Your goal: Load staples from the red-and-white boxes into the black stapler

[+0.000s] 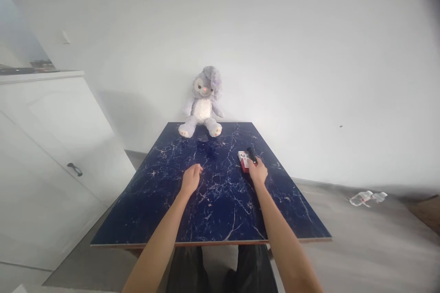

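My right hand [258, 172] is closed round a short black stick-shaped thing [252, 154], whose far end sticks out past my fingers. Just left of those fingers is a small red and white box [243, 160]; I cannot tell whether the hand touches it. My left hand [191, 179] rests near the middle of the dark blue marbled table [220, 210], its fingers curled into a loose fist. Nothing shows in it, though the inside of the fist is hidden.
A grey-lilac plush toy [202, 107] sits at the table's far edge against the white wall [292, 55]. On the left stands a white cabinet [44, 146] with a dark handle. Clear plastic bottles [360, 198] lie on the floor to the right.
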Tool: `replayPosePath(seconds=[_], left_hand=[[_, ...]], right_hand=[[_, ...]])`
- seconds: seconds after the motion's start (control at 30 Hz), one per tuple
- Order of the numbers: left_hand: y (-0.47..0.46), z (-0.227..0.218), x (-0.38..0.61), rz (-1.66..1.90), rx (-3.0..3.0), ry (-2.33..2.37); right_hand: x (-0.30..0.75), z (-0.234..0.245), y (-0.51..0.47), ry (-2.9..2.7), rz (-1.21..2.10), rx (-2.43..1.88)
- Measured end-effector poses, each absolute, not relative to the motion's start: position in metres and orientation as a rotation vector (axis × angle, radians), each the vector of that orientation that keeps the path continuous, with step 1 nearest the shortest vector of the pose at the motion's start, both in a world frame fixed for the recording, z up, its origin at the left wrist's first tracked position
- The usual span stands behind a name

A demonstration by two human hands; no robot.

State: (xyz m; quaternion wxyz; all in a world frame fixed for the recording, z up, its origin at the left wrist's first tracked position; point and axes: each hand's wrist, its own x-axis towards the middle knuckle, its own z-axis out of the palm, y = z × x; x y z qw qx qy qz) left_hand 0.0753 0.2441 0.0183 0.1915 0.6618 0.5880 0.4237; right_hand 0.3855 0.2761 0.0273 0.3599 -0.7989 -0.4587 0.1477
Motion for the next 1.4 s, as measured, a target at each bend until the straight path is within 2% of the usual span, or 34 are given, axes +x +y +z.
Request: replayPosePath(seconds=[0.17,0.33,0.57,0.7,0.97,1.1,1.2,1.4], left_hand=[[0.25,0.011,0.048,1.322,1.711,1.825],[0.248,0.01,-0.033,1.349,1.604,2.023],[0.231,0.009,-0.101,1.355,1.392,2.15],[0.228,0.008,-0.098,1.343,1.398,2.14],[0.229,0.006,-0.099,1.364,1.385,2.143],[0.229,0.003,-0.1,1.421,1.4,2.095],[0.229,0.002,-0.102,1.451,1.397,2.041],[0.23,-0.003,-0.107,1.498,1.314,1.982]], right_hand=[[0.266,0.027,0.28,-1.362,0.459,-1.944],[0.15,0.033,0.271,-1.478,0.537,-1.835],[0.048,0.037,0.252,-1.638,0.617,-1.641],[0.037,0.025,0.257,-1.662,0.67,-1.393],[0.048,0.008,0.282,-1.799,0.822,-1.224],[0.05,0.015,0.297,-1.933,0.635,-1.325],[0.051,0.018,0.306,-2.019,0.621,-1.383],[0.064,0.015,0.308,-1.802,0.551,-1.578]])
